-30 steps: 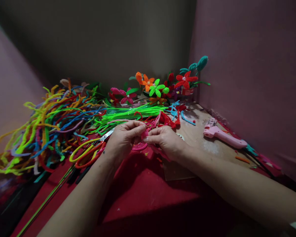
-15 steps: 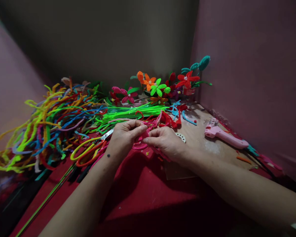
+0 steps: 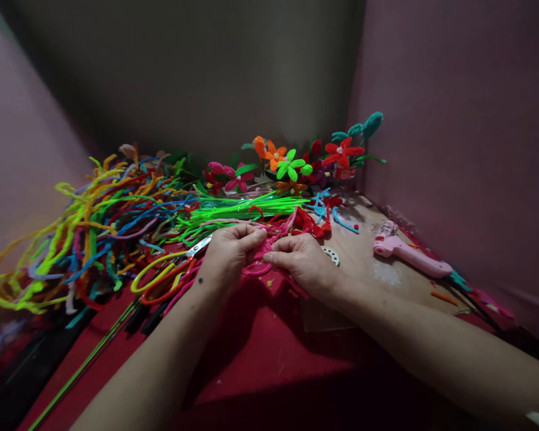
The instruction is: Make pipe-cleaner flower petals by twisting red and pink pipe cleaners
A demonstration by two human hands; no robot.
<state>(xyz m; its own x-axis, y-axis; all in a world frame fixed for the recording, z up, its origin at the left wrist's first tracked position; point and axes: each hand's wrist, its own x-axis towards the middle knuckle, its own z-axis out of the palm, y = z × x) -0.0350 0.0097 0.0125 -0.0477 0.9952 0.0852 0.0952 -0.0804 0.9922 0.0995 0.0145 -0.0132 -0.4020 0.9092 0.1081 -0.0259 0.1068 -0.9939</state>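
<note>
Between my hands is a bright pink pipe cleaner [image 3: 261, 254], bent into a shape whose details I cannot make out. My left hand [image 3: 230, 250] pinches it from the left, thumb pressed against the curled fingers. From the other side my right hand [image 3: 303, 258] grips it between thumb and forefinger. More pink pipe cleaners lie under and behind the fingers and partly blend with the held one. Scissors [image 3: 161, 269] with a yellow-and-orange handle rest beside my left wrist. A white disc with holes [image 3: 330, 255] lies just past my right hand.
A tangled heap of coloured pipe cleaners [image 3: 94, 233] fills the left. Green pipe cleaners [image 3: 247, 206] lie behind my hands, with fuzzy flowers [image 3: 290, 166] at the back. A pink glue gun [image 3: 408, 251] lies on a board [image 3: 363, 239] at right. Walls enclose the red tabletop [image 3: 260, 347].
My hands stay close together, their fingers shifted slightly around the pink pipe cleaner, with a little more of it showing between them. The whole view has shifted slightly.
</note>
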